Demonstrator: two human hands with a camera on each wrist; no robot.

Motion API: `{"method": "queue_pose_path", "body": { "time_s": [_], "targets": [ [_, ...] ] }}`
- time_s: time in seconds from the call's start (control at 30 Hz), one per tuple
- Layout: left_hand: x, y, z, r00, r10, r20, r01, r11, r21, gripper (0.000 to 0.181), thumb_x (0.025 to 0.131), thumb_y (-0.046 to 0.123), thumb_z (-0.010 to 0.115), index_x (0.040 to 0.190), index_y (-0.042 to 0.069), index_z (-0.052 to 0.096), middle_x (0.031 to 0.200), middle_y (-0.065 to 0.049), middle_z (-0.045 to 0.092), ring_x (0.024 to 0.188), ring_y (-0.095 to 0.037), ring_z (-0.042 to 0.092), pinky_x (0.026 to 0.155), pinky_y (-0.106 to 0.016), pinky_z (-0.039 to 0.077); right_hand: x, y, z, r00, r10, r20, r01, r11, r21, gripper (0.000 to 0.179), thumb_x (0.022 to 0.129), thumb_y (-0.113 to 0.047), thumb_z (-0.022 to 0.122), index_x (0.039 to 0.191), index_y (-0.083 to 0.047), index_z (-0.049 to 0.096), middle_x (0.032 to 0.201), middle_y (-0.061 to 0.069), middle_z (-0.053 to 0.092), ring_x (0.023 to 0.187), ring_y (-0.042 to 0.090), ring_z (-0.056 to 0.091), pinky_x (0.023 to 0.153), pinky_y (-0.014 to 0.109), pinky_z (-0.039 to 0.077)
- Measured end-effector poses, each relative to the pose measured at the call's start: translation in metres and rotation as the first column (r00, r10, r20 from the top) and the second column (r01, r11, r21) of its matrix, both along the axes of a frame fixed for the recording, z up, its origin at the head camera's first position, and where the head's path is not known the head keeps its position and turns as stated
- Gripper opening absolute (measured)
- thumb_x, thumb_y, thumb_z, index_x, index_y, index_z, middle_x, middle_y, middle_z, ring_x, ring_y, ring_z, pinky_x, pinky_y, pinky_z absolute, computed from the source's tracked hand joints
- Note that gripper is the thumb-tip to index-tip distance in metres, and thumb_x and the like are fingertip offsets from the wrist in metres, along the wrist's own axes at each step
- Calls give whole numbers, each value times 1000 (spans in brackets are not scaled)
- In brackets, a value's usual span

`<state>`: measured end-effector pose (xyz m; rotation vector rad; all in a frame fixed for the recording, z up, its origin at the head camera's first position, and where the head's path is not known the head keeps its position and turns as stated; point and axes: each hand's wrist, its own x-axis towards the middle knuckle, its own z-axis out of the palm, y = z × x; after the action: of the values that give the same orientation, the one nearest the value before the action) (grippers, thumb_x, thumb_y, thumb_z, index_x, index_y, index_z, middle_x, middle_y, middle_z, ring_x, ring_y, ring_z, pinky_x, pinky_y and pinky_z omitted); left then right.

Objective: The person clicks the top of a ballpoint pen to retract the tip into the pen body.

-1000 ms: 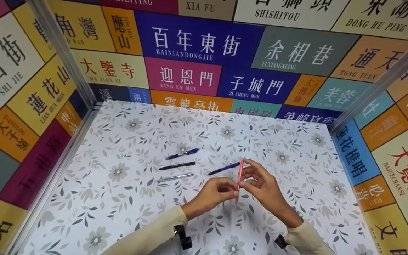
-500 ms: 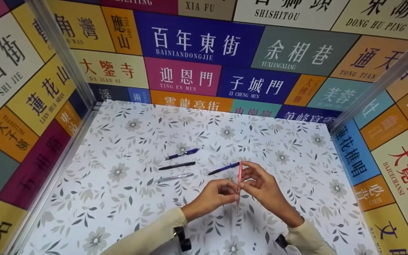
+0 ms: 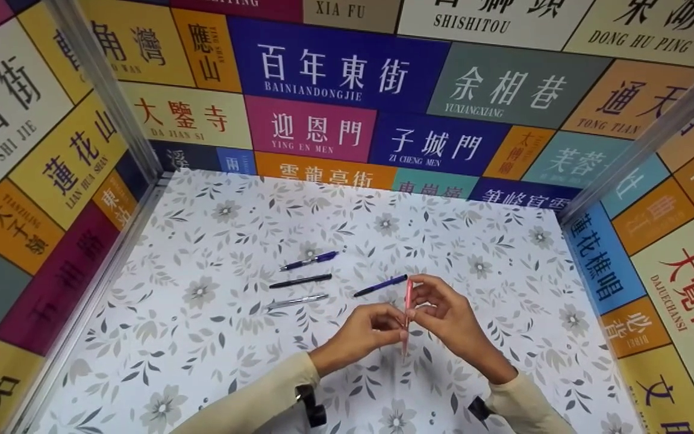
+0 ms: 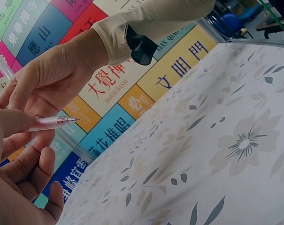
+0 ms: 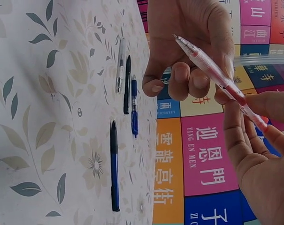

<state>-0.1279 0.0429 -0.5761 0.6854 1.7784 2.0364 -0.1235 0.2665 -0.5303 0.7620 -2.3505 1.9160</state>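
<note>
A pink pen with a clear barrel is held up over the table, point downward. My left hand pinches its lower barrel between thumb and fingers. My right hand grips the upper part, with the index finger at the top end. The right wrist view shows the pen slanting between both hands, its metal tip out. In the left wrist view the tip end of the pen sticks out past the left thumb. A blue pen with a black end lies just beyond the hands.
Left of the hands lie a dark blue pen, a black pen and a clear pen, roughly parallel. A floral cloth covers the table. Panels with printed signs enclose its back and sides.
The pink pen has sunk slightly, and my right index finger has come down a little with its top. My left hand has shifted only slightly. The pens on the table lie unchanged.
</note>
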Motion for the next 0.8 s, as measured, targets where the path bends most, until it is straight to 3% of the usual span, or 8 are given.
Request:
{"method": "queue_pose_path", "body": {
  "time_s": [0.4, 0.6, 0.7, 0.8],
  "targets": [
    [1, 0, -6, 1000, 7, -5, -7, 1000, -6, 23, 97, 3, 81, 115, -11, 74, 99, -12, 78, 86, -6, 73, 79, -22, 57, 1, -1, -6, 1000, 1, 18, -1, 1000, -22, 52, 96, 11, 78, 145, 2, 61, 113, 34, 66, 106, 24, 72, 86, 30, 64],
    [0, 1, -7, 1000, 8, 22, -8, 1000, 1, 18, 97, 1, 80, 113, -7, 76, 95, -2, 78, 86, -7, 73, 79, -23, 59, 1, -1, -8, 999, -28, 34, 29, 999, -20, 57, 97, 11, 77, 149, 7, 54, 114, 31, 68, 106, 28, 73, 87, 30, 63],
    [-1, 2, -8, 999, 9, 38, -9, 1000, 4, 15, 97, 1, 79, 112, -3, 77, 92, 5, 77, 86, -7, 73, 79, -23, 59, 1, -1, -8, 998, -48, 52, 48, 999, -4, 61, 97, 8, 78, 152, 4, 53, 116, 30, 69, 106, 33, 73, 88, 30, 63],
    [-2, 3, -8, 999, 12, 33, -12, 1000, -2, 15, 97, 2, 80, 112, -2, 78, 92, 4, 78, 85, -8, 73, 78, -23, 58, 2, -1, -9, 997, -58, 55, 58, 998, -3, 62, 98, 7, 78, 154, -1, 54, 117, 30, 69, 107, 38, 72, 89, 30, 63]
  ]
}}
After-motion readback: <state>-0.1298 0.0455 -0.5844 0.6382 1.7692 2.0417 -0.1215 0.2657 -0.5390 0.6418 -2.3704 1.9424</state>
